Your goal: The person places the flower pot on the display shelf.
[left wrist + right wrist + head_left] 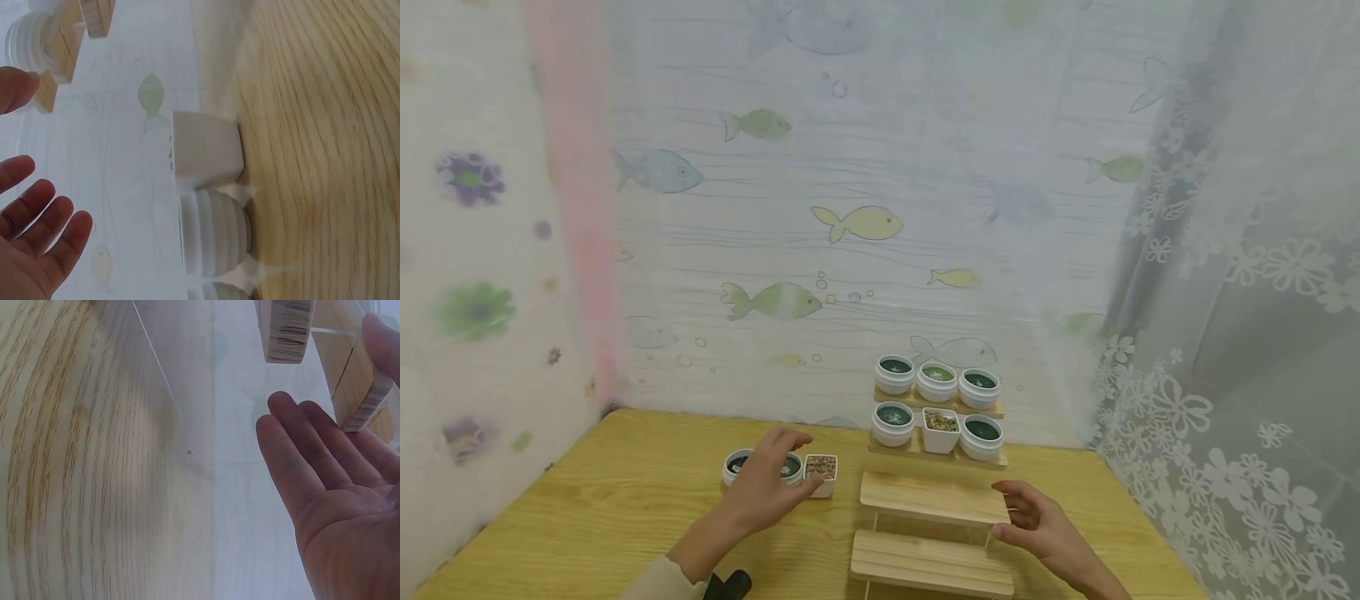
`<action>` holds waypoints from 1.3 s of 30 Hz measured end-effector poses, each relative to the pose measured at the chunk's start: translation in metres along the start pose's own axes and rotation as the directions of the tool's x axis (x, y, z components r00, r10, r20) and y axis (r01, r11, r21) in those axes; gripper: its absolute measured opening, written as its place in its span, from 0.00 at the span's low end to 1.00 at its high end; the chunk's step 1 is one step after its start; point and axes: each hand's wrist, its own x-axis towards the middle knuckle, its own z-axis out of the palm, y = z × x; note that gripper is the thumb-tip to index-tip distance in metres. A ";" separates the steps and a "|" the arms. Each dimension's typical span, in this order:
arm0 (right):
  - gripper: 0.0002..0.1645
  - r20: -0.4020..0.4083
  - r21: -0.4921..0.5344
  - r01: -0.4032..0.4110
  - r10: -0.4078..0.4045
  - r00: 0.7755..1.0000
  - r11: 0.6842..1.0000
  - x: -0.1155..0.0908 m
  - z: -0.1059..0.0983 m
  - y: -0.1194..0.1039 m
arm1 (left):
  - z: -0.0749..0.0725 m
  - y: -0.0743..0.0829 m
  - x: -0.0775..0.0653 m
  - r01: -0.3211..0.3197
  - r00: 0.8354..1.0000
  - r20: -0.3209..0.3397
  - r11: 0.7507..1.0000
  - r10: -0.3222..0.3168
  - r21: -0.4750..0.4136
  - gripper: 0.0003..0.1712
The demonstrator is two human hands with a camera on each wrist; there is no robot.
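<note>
Presently, L hand (765,482) is hovering w/ spread fingers, gripping nothing; sq. white pot (822,468) is standing on bench (625,500) at its 3 o'clock. R hand (1043,531), fingers relaxed, is flanking wooden stand (932,497), whose long axis is running approx. 9-to-3; contact unclear.

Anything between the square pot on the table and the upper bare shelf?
Nothing: the head view shows only bare tabletop between the square pot and the upper bare shelf.
</note>
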 end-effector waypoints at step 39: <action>0.38 -0.003 0.000 0.007 -0.007 1.000 1.000 0.001 0.001 0.002 | -0.021 -0.083 -0.014 0.277 0.956 0.077 0.958 -0.282 0.072 0.40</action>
